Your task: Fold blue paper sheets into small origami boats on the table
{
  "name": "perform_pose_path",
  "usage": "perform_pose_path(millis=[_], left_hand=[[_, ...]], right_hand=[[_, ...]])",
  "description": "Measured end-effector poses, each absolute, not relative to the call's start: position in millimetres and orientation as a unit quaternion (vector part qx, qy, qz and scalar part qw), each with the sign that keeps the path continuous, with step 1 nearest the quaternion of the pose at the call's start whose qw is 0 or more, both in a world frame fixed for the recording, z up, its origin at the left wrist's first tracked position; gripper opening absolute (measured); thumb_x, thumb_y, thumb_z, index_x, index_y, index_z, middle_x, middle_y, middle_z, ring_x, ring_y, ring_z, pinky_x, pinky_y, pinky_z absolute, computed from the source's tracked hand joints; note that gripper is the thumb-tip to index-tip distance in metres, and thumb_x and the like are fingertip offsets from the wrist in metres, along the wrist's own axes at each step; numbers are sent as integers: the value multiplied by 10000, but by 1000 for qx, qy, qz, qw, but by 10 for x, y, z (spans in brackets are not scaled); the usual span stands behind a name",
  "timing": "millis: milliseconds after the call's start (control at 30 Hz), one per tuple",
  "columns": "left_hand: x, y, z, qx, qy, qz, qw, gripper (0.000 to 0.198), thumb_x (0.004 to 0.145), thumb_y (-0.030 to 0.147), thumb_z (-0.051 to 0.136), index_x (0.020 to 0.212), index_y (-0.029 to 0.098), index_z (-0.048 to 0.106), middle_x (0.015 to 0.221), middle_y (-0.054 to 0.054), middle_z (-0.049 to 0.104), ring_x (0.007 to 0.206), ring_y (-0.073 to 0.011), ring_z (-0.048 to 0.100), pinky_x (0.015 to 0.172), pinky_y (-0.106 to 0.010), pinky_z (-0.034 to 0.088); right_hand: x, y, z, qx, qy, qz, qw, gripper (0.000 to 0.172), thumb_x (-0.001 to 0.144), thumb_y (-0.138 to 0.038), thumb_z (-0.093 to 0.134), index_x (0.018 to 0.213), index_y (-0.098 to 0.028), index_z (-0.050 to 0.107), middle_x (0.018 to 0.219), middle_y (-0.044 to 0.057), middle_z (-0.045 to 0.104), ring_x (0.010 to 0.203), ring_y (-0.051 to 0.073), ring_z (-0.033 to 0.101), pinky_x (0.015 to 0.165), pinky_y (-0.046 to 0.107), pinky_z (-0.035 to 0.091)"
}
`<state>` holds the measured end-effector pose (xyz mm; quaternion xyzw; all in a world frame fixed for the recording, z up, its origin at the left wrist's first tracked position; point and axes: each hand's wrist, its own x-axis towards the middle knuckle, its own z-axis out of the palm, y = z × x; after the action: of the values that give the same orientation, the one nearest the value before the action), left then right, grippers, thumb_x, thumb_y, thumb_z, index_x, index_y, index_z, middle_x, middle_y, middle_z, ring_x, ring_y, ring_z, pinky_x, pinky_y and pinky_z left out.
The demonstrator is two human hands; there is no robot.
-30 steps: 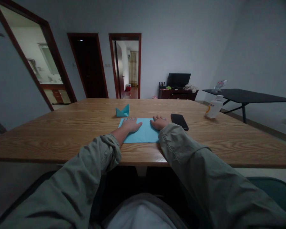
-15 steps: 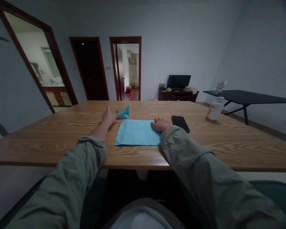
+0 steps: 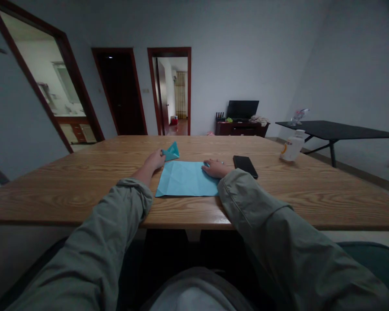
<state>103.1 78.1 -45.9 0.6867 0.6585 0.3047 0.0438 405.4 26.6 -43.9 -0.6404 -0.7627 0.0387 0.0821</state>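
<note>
A blue folded paper boat (image 3: 172,151) stands on the table just beyond the sheet's upper left corner. My left hand (image 3: 154,160) has its fingers closed on the boat's left end. In front of it a light blue sheet of paper (image 3: 183,181) lies spread out, with fold creases across it and its lower left corner a little raised. My right hand (image 3: 215,168) rests on the right part of this sheet, palm down and fingers stretched out. My right sleeve covers the sheet's lower right corner.
A black phone (image 3: 245,166) lies on the wooden table (image 3: 84,190), right of my right hand. Farther right stands a whitish plastic bottle (image 3: 292,147). Beyond are a black table (image 3: 337,129) and a low cabinet (image 3: 241,128) with a television (image 3: 243,110).
My left hand has moved right and closed on the end of the paper boat, which has turned and shifted slightly right. My right hand stays on the sheet, shifted slightly left.
</note>
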Motion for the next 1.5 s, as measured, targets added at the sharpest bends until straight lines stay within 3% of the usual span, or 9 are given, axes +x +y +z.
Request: perform_pose_path(millis=[367, 567, 700, 833, 967, 1067, 1133, 1300, 1500], left_hand=[[1048, 549, -259, 700, 641, 315, -19, 263, 825, 303, 534, 1051, 209, 631, 967, -78, 707, 837, -210, 626, 714, -275, 425], [1324, 295, 26, 755, 565, 332, -8, 180, 766, 278, 566, 924, 202, 608, 765, -25, 665, 702, -172, 591, 647, -261, 401], [1545, 126, 114, 800, 504, 325, 1, 139, 740, 262, 569, 854, 189, 601, 739, -10, 633, 679, -157, 561, 647, -261, 406], [1652, 56, 124, 817, 453, 351, 56, 142, 727, 230, 577, 858, 175, 588, 703, 4, 602, 653, -146, 562, 634, -258, 420], [1704, 82, 80, 762, 419, 444, 217, 388, 752, 194, 571, 1136, 188, 520, 851, -7, 631, 654, -120, 593, 636, -252, 471], [1752, 98, 56, 706, 375, 492, 344, 666, 777, 217, 601, 1382, 240, 323, 895, -10, 646, 665, -124, 626, 630, -272, 507], [1780, 97, 54, 690, 356, 503, 380, 720, 770, 246, 644, 1408, 226, 311, 846, -8, 653, 664, -132, 633, 631, -282, 516], [1797, 96, 53, 711, 366, 480, 361, 456, 729, 344, 722, 1108, 119, 604, 751, -30, 660, 594, -109, 579, 559, -229, 470], [1800, 112, 20, 718, 367, 470, 360, 378, 757, 348, 695, 1047, 114, 627, 750, -31, 642, 590, -104, 567, 513, -210, 466]], right_hand=[[4065, 240, -366, -615, -775, 25, 143, 591, 897, -504, 430, 1403, -204, 484, 1458, 107, 471, 1334, 334, 404, 1113, 511, 252], [4081, 189, -191, -568, -758, 10, 321, 697, 947, -446, 352, 1542, -126, 180, 1554, 118, 306, 1386, 261, 346, 1103, 384, 313], [4029, 71, -104, -514, -775, 54, 364, 713, 959, -469, 327, 1561, -201, 54, 1573, 114, 263, 1272, 285, 481, 981, 404, 433], [3953, -29, -51, -464, -787, 128, 386, 636, 928, -462, 424, 1504, -222, 307, 1309, 95, 598, 1037, 258, 624, 874, 374, 494], [3906, -14, -51, -421, -772, 170, 446, 426, 866, -454, 537, 1136, -142, 642, 986, 86, 709, 846, 212, 648, 762, 319, 519], [3893, 25, -71, -398, -754, 211, 479, 379, 843, -483, 565, 926, -129, 672, 797, 63, 695, 705, 171, 631, 641, 273, 508], [3884, 30, -77, -396, -738, 251, 485, 400, 835, -520, 565, 862, -133, 660, 718, 46, 670, 628, 144, 606, 571, 246, 487], [3848, 4, -65, -380, -710, 330, 493, 455, 775, -601, 608, 705, -152, 592, 574, -10, 553, 520, 98, 515, 484, 213, 433], [3827, 42, -109, -384, -713, 347, 473, 362, 809, -492, 617, 898, -142, 618, 725, 14, 613, 560, 101, 557, 512, 220, 465]])
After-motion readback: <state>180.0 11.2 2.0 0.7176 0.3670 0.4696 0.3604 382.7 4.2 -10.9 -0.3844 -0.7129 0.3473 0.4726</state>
